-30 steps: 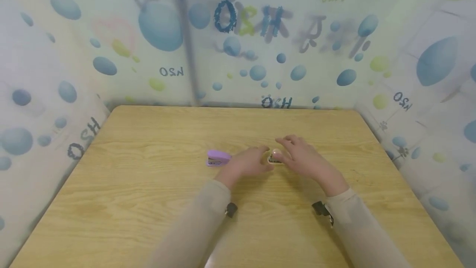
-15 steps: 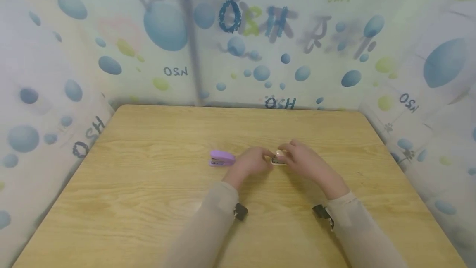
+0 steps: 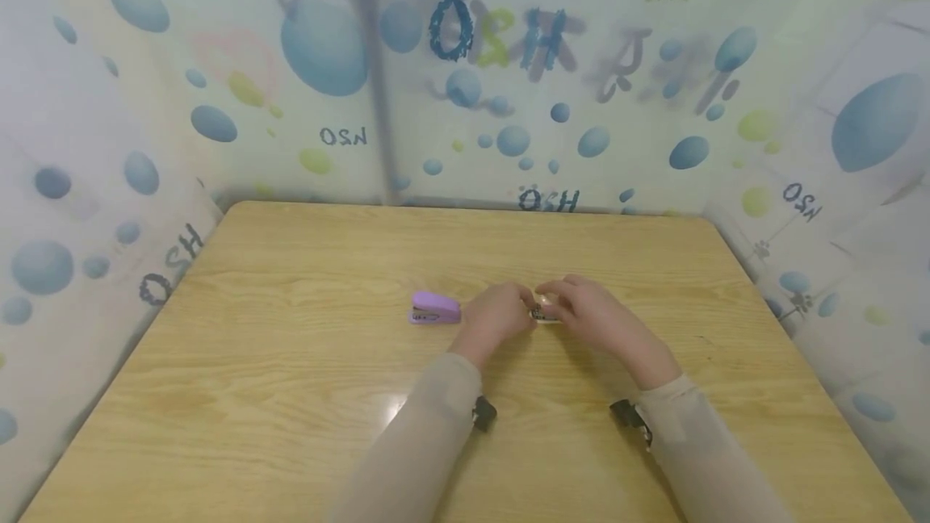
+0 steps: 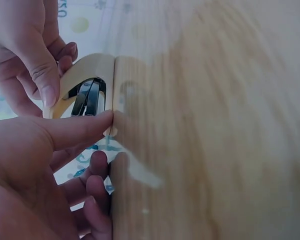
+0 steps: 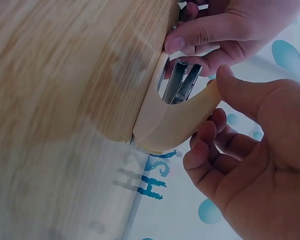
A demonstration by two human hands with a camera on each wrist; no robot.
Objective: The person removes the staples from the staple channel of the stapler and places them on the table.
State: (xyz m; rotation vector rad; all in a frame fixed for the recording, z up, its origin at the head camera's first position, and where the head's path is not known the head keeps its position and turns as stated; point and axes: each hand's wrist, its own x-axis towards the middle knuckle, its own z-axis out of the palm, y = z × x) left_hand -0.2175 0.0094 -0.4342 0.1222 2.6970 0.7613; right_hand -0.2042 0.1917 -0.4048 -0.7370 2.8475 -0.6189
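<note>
A cream stapler (image 3: 546, 316) stands on the wooden table between both hands. In the right wrist view its upper arm (image 5: 190, 122) is raised from the base, showing the metal magazine (image 5: 177, 82). My left hand (image 3: 501, 313) pinches the front end of the base between thumb and fingers, as the left wrist view shows. With the thumb at the tip of the upper arm and curled fingers on its far side, my right hand (image 3: 594, 317) grips that arm. Just left of my left hand is a purple stapler (image 3: 436, 308), which I am not holding.
The wooden tabletop (image 3: 291, 394) stretches around the hands. Pale patterned sheets (image 3: 450, 127) with blue and green drops close off the back and both sides. A dark strapped device (image 3: 630, 416) sits at each wrist.
My left hand has moved right and its fingers have come onto the front end of the cream stapler. My right fingers have closed in on its upper arm. The purple stapler stays put.
</note>
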